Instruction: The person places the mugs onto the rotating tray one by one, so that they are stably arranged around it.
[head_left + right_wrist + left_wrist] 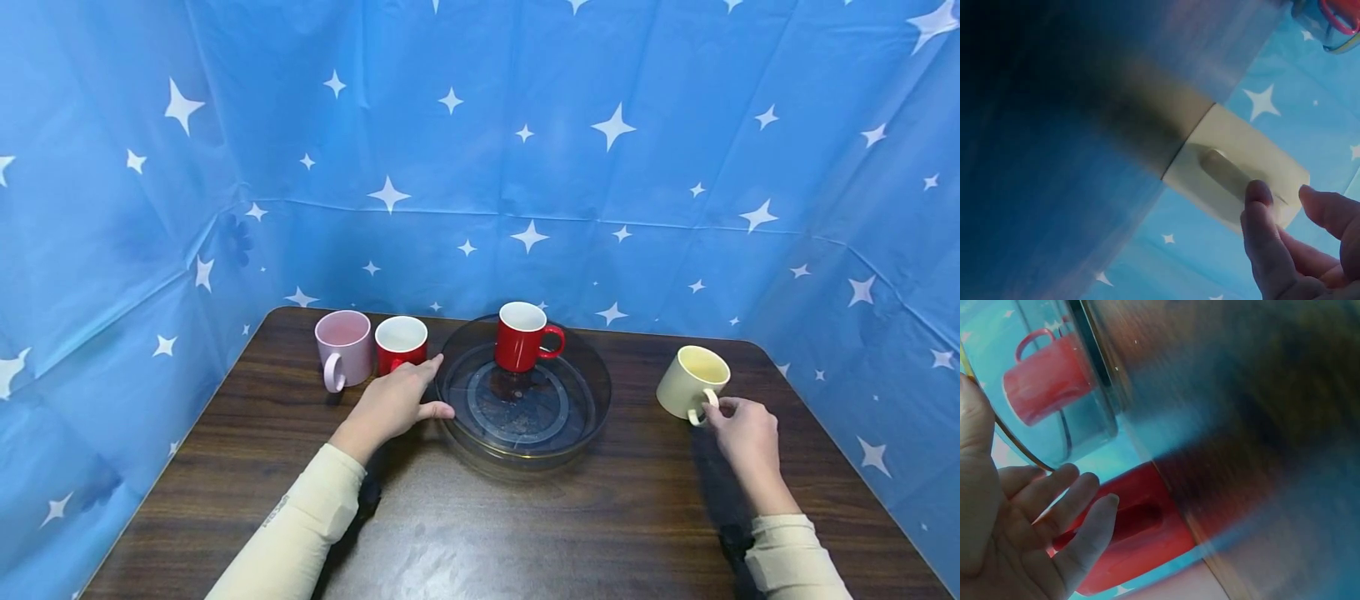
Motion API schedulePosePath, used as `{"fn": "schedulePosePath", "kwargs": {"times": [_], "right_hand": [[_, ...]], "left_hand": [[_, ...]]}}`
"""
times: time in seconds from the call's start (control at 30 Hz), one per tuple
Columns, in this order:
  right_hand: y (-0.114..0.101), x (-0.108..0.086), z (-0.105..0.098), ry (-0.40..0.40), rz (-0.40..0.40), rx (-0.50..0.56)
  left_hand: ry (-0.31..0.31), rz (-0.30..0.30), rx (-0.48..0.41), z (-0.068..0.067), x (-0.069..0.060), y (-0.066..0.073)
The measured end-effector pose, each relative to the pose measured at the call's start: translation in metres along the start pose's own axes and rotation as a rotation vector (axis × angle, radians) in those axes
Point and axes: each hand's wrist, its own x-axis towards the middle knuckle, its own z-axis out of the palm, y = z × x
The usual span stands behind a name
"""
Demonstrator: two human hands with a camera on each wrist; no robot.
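Two cream sleeves are lying nearest, the left sleeve (296, 525) and the right sleeve (798, 558) reaching in over the near part of the worktop (600, 525). The right hand (747, 437) is bringing thumb and fingers to the handle (698, 412) of a yellow mug (678, 390); whether they are really gripping it I cannot tell, since the right wrist view is showing thumb and fingertip at the handle without making the contact clear. The left hand (392, 404) is staying free of any grasp, its fingers spreading and its thumb lying at the rim of a glass bowl (517, 456).

The yellow mug is standing toward the worktop's right edge. It is looking like stiff glazed ceramic, so it will probably be handling as moderately light, slick on the sides and breakable; the loop handle is offering the surest hold. The bowl is seeming heavier, smooth and fragile, best taken by opposite sides of its rim.

Further out, the bowl is sitting near the middle of the far edge, round, dark-tinted and see-through, with a pale ring showing in its floor. A glossy red mug (515, 346) with a white inside is standing in it. Toward the far left corner, a second red mug (386, 358) is standing beside a pink mug (354, 357). The worktop is showing dark wood grain; behind, a creased blue cloth (480, 150) is hanging, patterned with white stars (613, 127).
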Motion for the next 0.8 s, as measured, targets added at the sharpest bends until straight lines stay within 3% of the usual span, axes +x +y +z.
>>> {"fn": "schedulePosePath", "kwargs": {"times": [0.2,0.4,0.8], "right_hand": [[0.003,0.007,0.002,-0.048,0.001,0.042],[0.005,0.013,0.001,-0.126,0.061,0.068],[0.007,0.017,0.002,-0.166,0.105,0.091]], "left_hand": [[-0.003,-0.004,0.009,0.000,0.000,0.000],[0.003,-0.003,0.002,-0.001,-0.001,0.002],[0.004,-0.006,0.000,-0.001,-0.003,0.002]]}}
